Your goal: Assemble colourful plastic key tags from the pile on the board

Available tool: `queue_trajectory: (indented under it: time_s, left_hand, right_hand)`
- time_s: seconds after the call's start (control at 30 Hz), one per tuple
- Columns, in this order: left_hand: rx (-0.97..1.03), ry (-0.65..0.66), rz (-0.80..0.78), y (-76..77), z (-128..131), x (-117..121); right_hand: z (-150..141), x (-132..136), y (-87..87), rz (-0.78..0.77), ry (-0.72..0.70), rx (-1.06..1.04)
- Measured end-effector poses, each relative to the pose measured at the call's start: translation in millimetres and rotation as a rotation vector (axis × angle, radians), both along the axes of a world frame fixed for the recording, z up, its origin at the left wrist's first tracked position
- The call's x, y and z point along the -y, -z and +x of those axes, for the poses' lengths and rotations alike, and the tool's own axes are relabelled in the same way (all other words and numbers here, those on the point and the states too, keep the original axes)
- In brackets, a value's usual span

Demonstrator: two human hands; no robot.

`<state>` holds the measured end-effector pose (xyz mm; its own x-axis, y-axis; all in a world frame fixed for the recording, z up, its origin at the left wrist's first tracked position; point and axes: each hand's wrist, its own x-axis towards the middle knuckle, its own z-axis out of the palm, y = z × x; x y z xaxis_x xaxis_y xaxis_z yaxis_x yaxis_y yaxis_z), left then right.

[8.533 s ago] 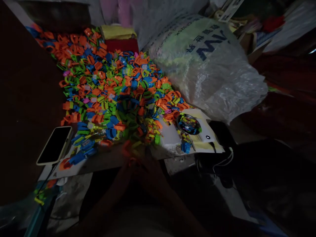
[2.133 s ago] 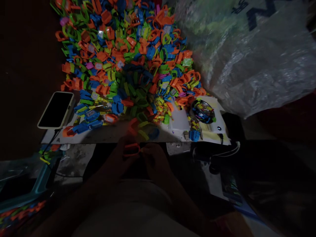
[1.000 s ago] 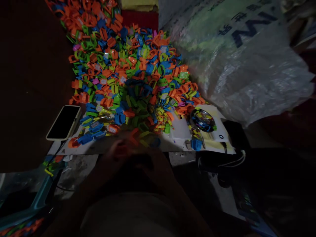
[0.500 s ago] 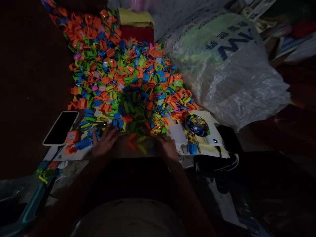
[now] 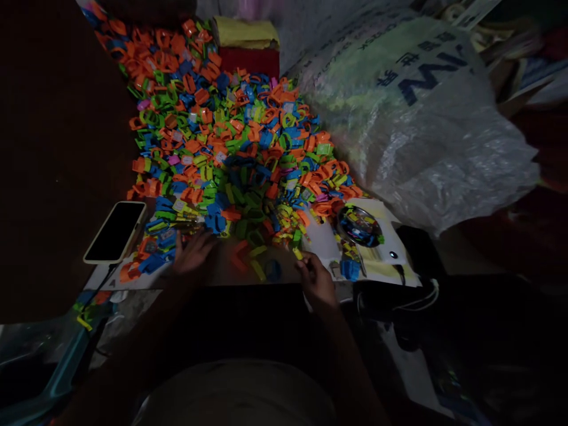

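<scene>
My right hand [image 5: 318, 284] pinches a small yellow plastic piece [image 5: 297, 253] between thumb and fingertips, just above the table's front part. On the other side my left hand [image 5: 194, 253] lies with its fingers apart, beside some blue plastic pieces [image 5: 215, 220] and holding nothing. Between the hands, a blurred orange strip [image 5: 239, 255], a yellow-green strip [image 5: 257, 263] and a dark blue piece [image 5: 273, 270] lie near the edge. Behind them spreads a big heap of watch-like plastic pieces [image 5: 204, 142] in orange, green, blue and yellow.
A phone [image 5: 114, 232] lies on the left with a cable. To the right, a round metal bowl [image 5: 361, 228] holds small coloured pieces, with a blue piece [image 5: 350, 270] in front. A large clear plastic bag [image 5: 426, 148] bulges at the back right, and a red box [image 5: 251, 61] stands behind the heap.
My right hand has moved slightly right and toward me, and a small yellow piece now shows in its fingertips. A dark blue piece has appeared between the hands. My left hand has barely shifted.
</scene>
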<state>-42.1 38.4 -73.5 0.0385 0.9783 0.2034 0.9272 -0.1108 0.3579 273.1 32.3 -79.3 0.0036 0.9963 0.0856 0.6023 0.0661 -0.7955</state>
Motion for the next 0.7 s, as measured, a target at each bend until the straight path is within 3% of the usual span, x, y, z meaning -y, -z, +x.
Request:
queue_trajectory:
  time_s: [0.23, 0.37, 0.47, 0.53, 0.63, 0.7]
  left_hand:
    - [-0.013, -0.073, -0.004, -2.0, -5, 1]
    - [0.019, 0.079, -0.038, 2.6, 10, 5]
    - [0.020, 0.229, -0.089, 8.5, 32, 9]
    - [0.061, 0.273, -0.104, 11.1, 42, 10]
    - [0.244, 0.315, -0.105, 11.0, 43, 11]
    - [0.351, 0.359, -0.117, 8.3, 39, 14]
  right_hand:
    - [13, 14, 16.2, -0.001, 0.088, -0.141]
    - [4, 22, 10.7, -0.069, 0.083, -0.158]
    - [-14, 32, 7.7, -0.092, 0.008, -0.294]
    - [-27, 40, 8.2, -0.187, -0.076, -0.391]
    - [-37, 49, 10.6, -0.384, -0.276, -0.464]
    - [-37, 49, 13.1, -0.414, -0.319, -0.479]
